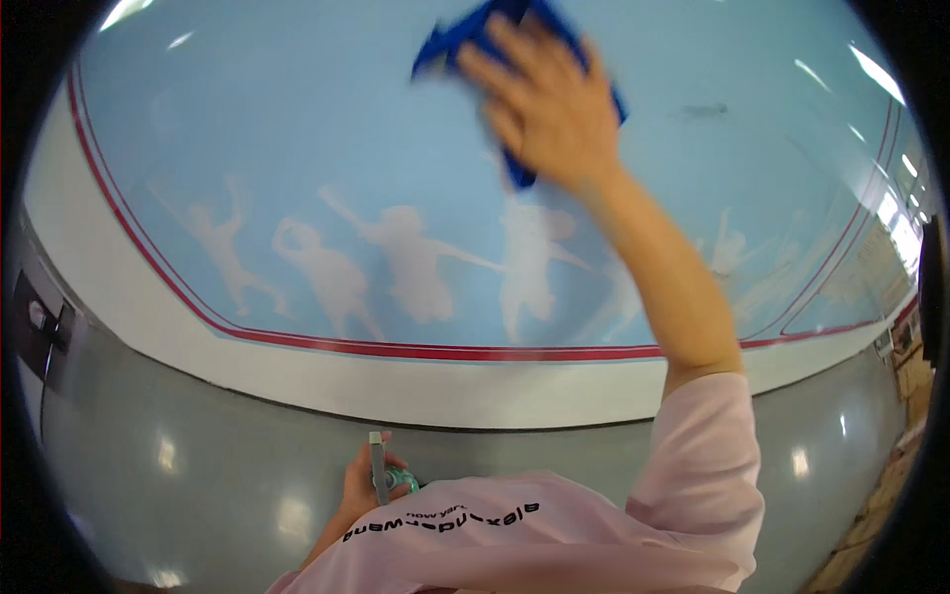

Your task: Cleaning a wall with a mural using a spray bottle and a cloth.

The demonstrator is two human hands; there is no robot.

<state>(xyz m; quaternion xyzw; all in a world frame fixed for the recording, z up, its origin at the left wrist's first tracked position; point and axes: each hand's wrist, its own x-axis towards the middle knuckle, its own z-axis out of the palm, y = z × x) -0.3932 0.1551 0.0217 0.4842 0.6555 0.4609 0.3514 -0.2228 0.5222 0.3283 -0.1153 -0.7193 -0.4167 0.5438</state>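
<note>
My right hand (553, 111) is raised and spread flat over a blue cloth (523, 172), pressing it to the light-blue wall (297, 126). Folds of the cloth stick out around the fingers, and both look blurred. Low down near my body, my left hand (361, 482) grips a spray bottle. The bottle (404, 479) is translucent green with a long grey-white top; my shirt hides part of it. Below the cloth, pale silhouettes of jumping figures (415, 267) are printed on the wall. A dark smudge (703, 111) shows right of the cloth.
A red stripe (475, 353) borders the blue area, above a white lower band (445, 390). Grey, shiny floor (223, 460) runs along the wall's foot. At the far left is a dark fixture (48, 323). Brownish stacked items (913, 379) stand at the right edge.
</note>
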